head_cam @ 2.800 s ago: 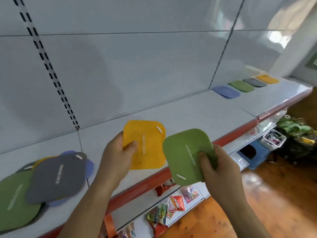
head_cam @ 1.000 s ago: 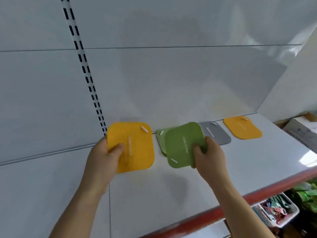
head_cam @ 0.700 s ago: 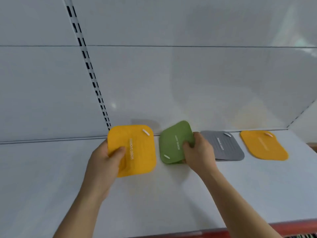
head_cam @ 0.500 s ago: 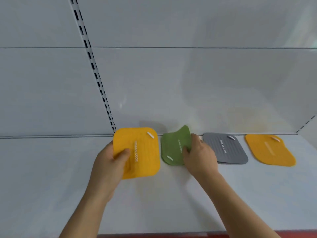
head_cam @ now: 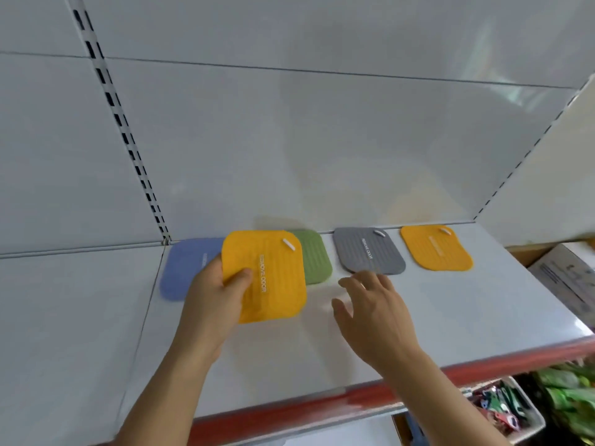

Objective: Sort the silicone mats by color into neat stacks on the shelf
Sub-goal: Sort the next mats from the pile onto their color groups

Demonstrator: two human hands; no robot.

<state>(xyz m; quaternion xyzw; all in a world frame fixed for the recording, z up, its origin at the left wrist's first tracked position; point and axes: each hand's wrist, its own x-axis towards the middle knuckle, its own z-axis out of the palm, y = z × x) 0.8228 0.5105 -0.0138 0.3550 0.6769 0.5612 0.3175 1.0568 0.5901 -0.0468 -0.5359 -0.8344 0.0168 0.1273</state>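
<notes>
Left hand (head_cam: 212,300) grasping a yellow mat (head_cam: 265,275) above the shelf (head_cam: 450,317), right hand (head_cam: 375,313) released and empty; carried rightward, the limp mat may land askew on the far yellow mat (head_cam: 436,247).

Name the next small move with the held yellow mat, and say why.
Probably carry the held yellow mat right, past the gray mat, onto the yellow mat on the shelf. The left hand grips it; the right hand is empty; colors must match.
</notes>
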